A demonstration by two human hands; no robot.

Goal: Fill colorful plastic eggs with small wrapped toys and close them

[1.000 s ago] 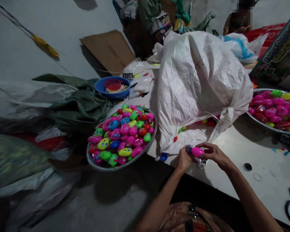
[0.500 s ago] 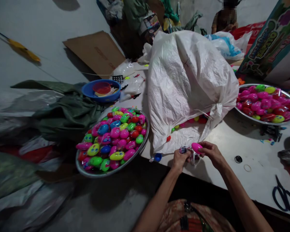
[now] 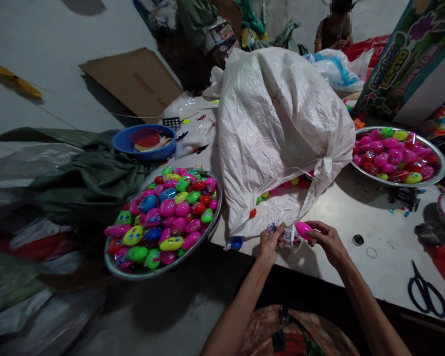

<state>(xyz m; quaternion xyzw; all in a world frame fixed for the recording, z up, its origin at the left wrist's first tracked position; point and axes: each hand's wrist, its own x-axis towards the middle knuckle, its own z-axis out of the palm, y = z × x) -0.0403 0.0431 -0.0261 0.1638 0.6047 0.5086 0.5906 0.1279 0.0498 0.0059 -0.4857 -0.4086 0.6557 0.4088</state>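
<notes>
My left hand [image 3: 270, 244] is closed around a bunch of clear printed plastic film [image 3: 290, 236], possibly a roll, at the table's front edge. A bright pink plastic egg [image 3: 303, 229] sits between the fingers and thumb of my right hand [image 3: 327, 240]. The egg is held tilted, right beside the end of the film; whether they touch I cannot tell. A blue egg [image 3: 237, 243] with a bit of wrapper lies on the table left of my left hand. Behind both hands rests a big white sack [image 3: 282, 123], with coloured eggs showing under its open edge.
A metal basin [image 3: 111, 264] heaped with wrapped eggs stands at the left, another basin [image 3: 442, 165] at the right. Scissors [image 3: 426, 291], a black ring [image 3: 358, 240] and a thin band [image 3: 371, 252] lie to the right. Farther back are a blue tub [image 3: 144, 155] and a seated person [image 3: 333, 32].
The view has turned slightly right, so everything sits farther left. The pink egg has tilted in my right hand, and more of the printed film shows between my hands.
</notes>
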